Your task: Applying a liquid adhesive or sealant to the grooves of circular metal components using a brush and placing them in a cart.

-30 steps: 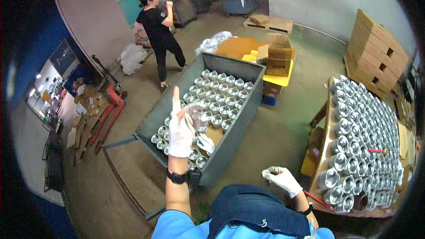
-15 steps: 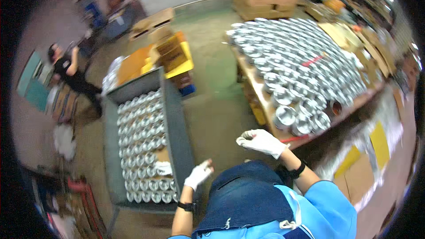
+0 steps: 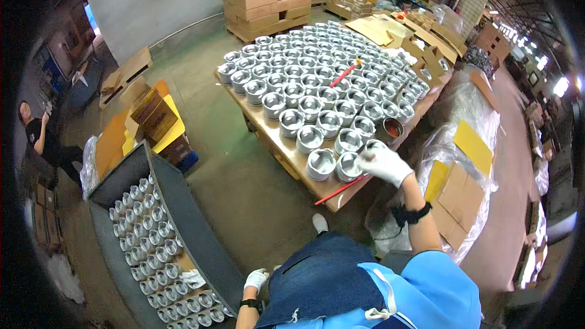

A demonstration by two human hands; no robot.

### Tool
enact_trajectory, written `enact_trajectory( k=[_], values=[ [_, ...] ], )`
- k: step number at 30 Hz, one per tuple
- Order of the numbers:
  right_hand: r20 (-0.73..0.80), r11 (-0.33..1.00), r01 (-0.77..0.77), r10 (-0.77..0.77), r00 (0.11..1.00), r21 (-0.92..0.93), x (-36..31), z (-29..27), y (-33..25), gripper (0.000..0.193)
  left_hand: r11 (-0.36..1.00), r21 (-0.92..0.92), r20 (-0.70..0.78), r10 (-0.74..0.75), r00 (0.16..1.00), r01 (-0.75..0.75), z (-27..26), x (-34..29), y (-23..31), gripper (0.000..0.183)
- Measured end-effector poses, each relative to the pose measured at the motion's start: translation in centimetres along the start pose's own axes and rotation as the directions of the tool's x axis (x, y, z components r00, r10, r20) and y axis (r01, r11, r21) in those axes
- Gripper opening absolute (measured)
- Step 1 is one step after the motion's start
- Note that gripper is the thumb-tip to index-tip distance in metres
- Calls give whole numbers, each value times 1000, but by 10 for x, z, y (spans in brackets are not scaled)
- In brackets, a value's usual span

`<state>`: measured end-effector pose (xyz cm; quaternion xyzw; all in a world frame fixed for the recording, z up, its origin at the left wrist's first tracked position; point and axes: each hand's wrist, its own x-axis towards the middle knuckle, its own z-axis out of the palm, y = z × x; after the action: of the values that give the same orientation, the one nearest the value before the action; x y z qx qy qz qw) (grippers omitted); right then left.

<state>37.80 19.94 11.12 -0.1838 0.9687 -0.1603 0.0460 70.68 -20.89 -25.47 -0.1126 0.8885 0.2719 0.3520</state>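
Silver metal pistons (image 3: 309, 138) stand in close rows on a wooden table (image 3: 286, 159) ahead of me. My right hand (image 3: 382, 163), in a white glove, is at the table's near corner, bent over the closest pistons; it partly covers one, and whether its fingers grip is hidden by blur. A red stick (image 3: 341, 190) lies along the table edge just below that hand. Low beside my apron, my left hand (image 3: 257, 278), also white-gloved, has its fingers curled in and nothing visible in them. To its left, a grey bin (image 3: 192, 225) holds rows of similar pistons (image 3: 159, 263).
A dark cup (image 3: 393, 127) with reddish contents stands by the right table edge. A red-handled brush (image 3: 345, 75) lies across the pistons. Stacked cartons (image 3: 262, 0) rise behind. Plastic-wrapped goods (image 3: 469, 164) lie at right. Another person (image 3: 52, 140) stands far left.
My view has swung right toward the table. My right hand has moved from beside the table onto its near-corner pistons. My left hand has dropped lower, its fingers now curled.
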Motion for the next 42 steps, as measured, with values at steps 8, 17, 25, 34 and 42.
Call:
enact_trajectory(
  k=[8, 17, 25, 34, 42],
  values=[
    [-68, 986, -107, 117, 991, 127, 130, -27, 151, 46, 705, -652, 48, -328, 944, 278, -8, 21, 78, 33],
    [-216, 987, -57, 89, 972, 149, 332, 40, 198, 38, 912, -327, -122, -299, 947, 246, 19, 60, 111, 39],
    [-316, 990, -72, 30, 948, -121, 394, 86, 220, 15, 823, -449, -68, -419, 906, 347, 25, 13, 150, 39],
    [-679, 995, 84, -103, 727, -60, 346, 23, 204, 12, 755, -513, 26, -462, 886, 409, 32, -2, 133, 45],
    [-349, 361, 159, 557, 754, 919, 162, -75, 142, 29, 812, -527, -41, -319, 947, 251, 9, 21, 86, 37]
  ],
)
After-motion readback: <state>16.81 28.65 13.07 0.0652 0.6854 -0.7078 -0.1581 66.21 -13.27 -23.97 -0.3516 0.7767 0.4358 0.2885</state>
